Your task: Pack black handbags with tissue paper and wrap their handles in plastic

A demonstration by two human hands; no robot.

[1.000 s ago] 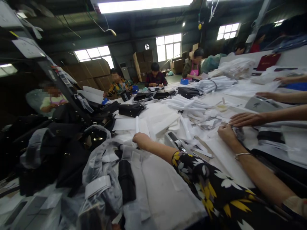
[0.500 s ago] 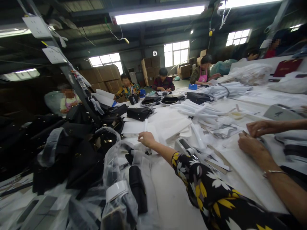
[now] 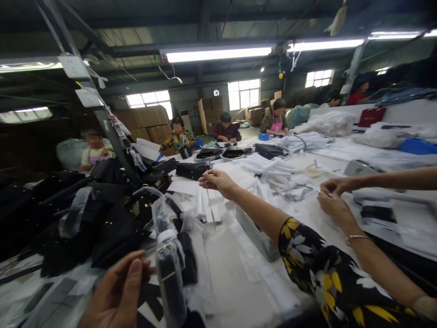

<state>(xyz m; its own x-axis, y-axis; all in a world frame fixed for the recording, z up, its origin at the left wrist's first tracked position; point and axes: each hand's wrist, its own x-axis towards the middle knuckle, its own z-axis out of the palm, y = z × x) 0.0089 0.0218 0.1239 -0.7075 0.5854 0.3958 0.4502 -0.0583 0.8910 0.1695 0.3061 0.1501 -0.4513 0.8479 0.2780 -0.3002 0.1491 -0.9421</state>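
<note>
My right hand (image 3: 218, 182), in a dark floral sleeve (image 3: 324, 269), reaches over the table with fingers pinched on a thin gold-coloured strand (image 3: 209, 200) that hangs down. At the lower left my left hand (image 3: 119, 291) is closed in a pinch, thumb against fingers; what it holds, if anything, I cannot make out. Just right of it stands a black strap with a gold buckle (image 3: 167, 269), wrapped in clear plastic. Behind that lies a black rolled piece (image 3: 187, 257). Under my right forearm sits a grey box-like object (image 3: 256, 234), partly hidden.
A co-worker's hands (image 3: 332, 196) work close on my right, one wrist with a bracelet. Black bags (image 3: 116, 228) pile up on the left beside a slanted metal post (image 3: 116, 136). White tubes (image 3: 269, 166) lie across the table. Several people sit at the far side.
My left hand has come into view at the lower left. The thin strand now shows in my right hand. The camera view has shifted, and the buckled strap shows more fully.
</note>
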